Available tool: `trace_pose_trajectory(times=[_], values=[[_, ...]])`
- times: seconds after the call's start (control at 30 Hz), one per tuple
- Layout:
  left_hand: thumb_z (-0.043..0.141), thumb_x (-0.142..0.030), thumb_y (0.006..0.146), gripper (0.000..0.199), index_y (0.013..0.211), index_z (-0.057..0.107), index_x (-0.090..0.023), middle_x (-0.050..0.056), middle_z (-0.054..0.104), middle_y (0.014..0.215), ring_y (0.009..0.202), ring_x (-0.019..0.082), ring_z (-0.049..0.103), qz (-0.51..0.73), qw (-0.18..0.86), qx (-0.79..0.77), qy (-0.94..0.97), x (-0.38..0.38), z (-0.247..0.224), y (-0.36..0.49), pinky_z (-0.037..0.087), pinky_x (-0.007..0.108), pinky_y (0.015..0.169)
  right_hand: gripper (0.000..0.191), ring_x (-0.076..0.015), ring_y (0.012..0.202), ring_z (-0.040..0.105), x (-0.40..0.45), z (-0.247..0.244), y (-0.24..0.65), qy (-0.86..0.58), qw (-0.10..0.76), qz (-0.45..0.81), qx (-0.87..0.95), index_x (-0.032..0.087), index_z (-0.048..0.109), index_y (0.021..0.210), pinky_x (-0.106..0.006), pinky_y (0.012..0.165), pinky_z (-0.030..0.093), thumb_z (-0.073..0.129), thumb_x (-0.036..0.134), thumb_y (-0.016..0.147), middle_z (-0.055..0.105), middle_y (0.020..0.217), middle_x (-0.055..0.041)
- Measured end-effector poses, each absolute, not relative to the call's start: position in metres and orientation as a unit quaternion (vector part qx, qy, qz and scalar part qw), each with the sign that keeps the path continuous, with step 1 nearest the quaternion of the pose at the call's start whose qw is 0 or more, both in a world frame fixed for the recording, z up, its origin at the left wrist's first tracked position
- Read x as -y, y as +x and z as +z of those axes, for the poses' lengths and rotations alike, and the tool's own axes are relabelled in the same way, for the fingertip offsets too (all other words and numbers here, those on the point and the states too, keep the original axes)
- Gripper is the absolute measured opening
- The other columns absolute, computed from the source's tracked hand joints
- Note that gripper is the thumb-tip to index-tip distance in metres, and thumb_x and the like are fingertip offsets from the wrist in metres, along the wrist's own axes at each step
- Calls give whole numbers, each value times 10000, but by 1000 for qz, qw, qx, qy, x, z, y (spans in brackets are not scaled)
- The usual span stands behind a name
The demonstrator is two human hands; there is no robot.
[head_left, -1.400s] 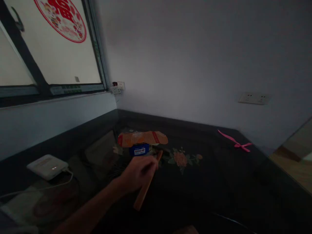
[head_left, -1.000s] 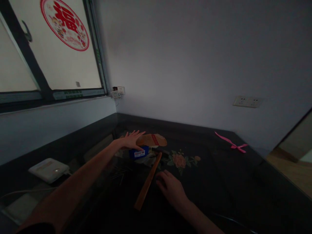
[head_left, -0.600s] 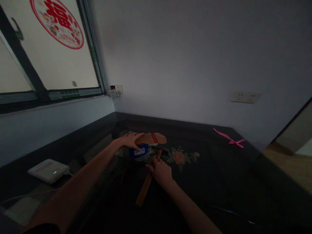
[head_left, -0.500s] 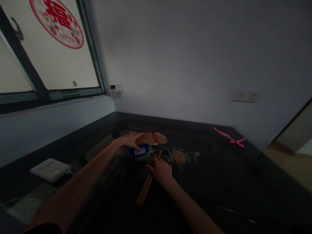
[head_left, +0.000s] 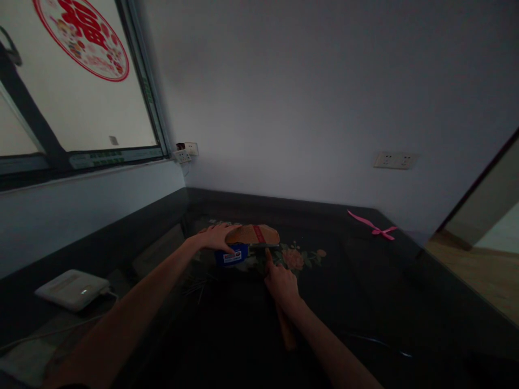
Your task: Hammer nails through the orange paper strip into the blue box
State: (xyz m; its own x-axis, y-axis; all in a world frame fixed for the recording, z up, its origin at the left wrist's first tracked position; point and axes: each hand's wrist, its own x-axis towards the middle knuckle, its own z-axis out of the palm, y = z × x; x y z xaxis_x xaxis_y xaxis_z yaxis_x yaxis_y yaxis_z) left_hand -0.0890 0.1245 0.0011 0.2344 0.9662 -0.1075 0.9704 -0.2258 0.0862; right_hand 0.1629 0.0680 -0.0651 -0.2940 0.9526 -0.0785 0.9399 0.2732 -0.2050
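Observation:
My left hand (head_left: 217, 236) is closed around the near end of a flat brown cardboard piece (head_left: 247, 234) with a red stripe across it. A blue box (head_left: 232, 256) with a white label sits right under the cardboard, and my left thumb reaches down onto it. In my right hand (head_left: 281, 283) is a wooden-handled tool (head_left: 287, 329), its handle slanting down toward me. At its far end a thin metal part lies crosswise just below the cardboard's near edge; its exact shape is too dark to tell, and so is whether they touch.
The dark tabletop has a printed flower pattern (head_left: 294, 258). Several thin sticks (head_left: 198, 286) lie left of the hands. A white device (head_left: 73, 289) with a cable is at the left, a pink ribbon (head_left: 377, 231) at the back right, and a thin shiny strip (head_left: 377, 340) at front right.
My right hand has shifted right and turned the tool, so its handle end now points toward lower right instead of lower left. My left hand stays on the cardboard and box.

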Motion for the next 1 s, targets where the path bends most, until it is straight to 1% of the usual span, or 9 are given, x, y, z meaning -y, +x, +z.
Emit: trace_pose_trajectory(times=[0.13, 0.3, 0.53, 0.6, 0.7, 0.77, 0.87, 0.93, 1.0], values=[[713, -640, 643, 1064, 1524, 222, -302, 143, 419, 1467, 1294, 402, 433, -15, 75, -572, 817, -115, 7, -65, 328, 512, 1062, 324, -212, 965, 641, -67, -67, 184, -602, 28, 104, 791, 180, 589, 1211, -422, 805, 546, 594, 338, 929, 627, 1183, -81], [692, -644, 668, 1036, 1523, 218, -301, 134, 431, 1437, 1276, 366, 445, 9, 77, -500, 862, -104, 11, -31, 341, 503, 1057, 334, -212, 966, 641, -65, -73, 227, -630, 28, 96, 770, 184, 581, 1228, -422, 805, 547, 591, 338, 931, 622, 1194, -83], [711, -627, 649, 1023, 1511, 247, -330, 129, 466, 1383, 1255, 382, 434, -4, 82, -443, 893, -87, 6, 26, 311, 557, 1058, 302, -199, 932, 651, -50, -79, 302, -683, 32, 94, 724, 179, 600, 1189, -410, 796, 548, 581, 346, 938, 648, 1141, -73], [709, -612, 662, 1008, 1510, 249, -320, 133, 474, 1377, 1241, 376, 447, -8, 87, -436, 896, -81, 6, 39, 314, 558, 1054, 269, -199, 927, 662, -44, -78, 320, -679, 39, 95, 727, 171, 617, 1168, -402, 803, 544, 567, 312, 944, 658, 1144, -82], [714, -596, 673, 1002, 1512, 253, -298, 153, 471, 1383, 1255, 388, 444, -9, 91, -428, 899, -70, 6, 54, 307, 566, 1055, 233, -224, 956, 685, -35, -77, 340, -666, 53, 93, 738, 168, 670, 1108, -359, 823, 524, 548, 177, 910, 656, 1208, -130], [721, -601, 667, 1013, 1513, 257, -291, 158, 477, 1379, 1260, 397, 443, -9, 91, -421, 903, -62, 5, 60, 284, 580, 1067, 274, -252, 974, 693, -30, -76, 351, -658, 61, 90, 745, 174, 695, 1085, -339, 816, 520, 553, 126, 856, 655, 1230, -154], [709, -617, 675, 1002, 1509, 270, -278, 162, 481, 1379, 1252, 386, 457, -6, 91, -413, 906, -52, 3, 67, 276, 578, 1077, 367, -291, 980, 698, -28, -79, 362, -655, 73, 86, 747, 178, 695, 1114, -348, 799, 531, 610, 111, 763, 655, 1245, -172], [699, -628, 684, 994, 1508, 272, -273, 163, 474, 1389, 1249, 378, 463, 1, 93, -405, 909, -46, 2, 71, 306, 564, 1065, 418, -291, 955, 708, -30, -83, 368, -654, 84, 87, 747, 188, 696, 1124, -345, 783, 540, 622, 93, 724, 663, 1241, -167], [684, -647, 694, 988, 1510, 265, -279, 161, 466, 1405, 1257, 381, 458, 9, 96, -396, 913, -41, 1, 73, 319, 564, 1058, 402, -266, 887, 727, -33, -87, 372, -651, 98, 91, 747, 211, 709, 1101, -328, 742, 551, 594, 89, 736, 696, 1191, -145]])
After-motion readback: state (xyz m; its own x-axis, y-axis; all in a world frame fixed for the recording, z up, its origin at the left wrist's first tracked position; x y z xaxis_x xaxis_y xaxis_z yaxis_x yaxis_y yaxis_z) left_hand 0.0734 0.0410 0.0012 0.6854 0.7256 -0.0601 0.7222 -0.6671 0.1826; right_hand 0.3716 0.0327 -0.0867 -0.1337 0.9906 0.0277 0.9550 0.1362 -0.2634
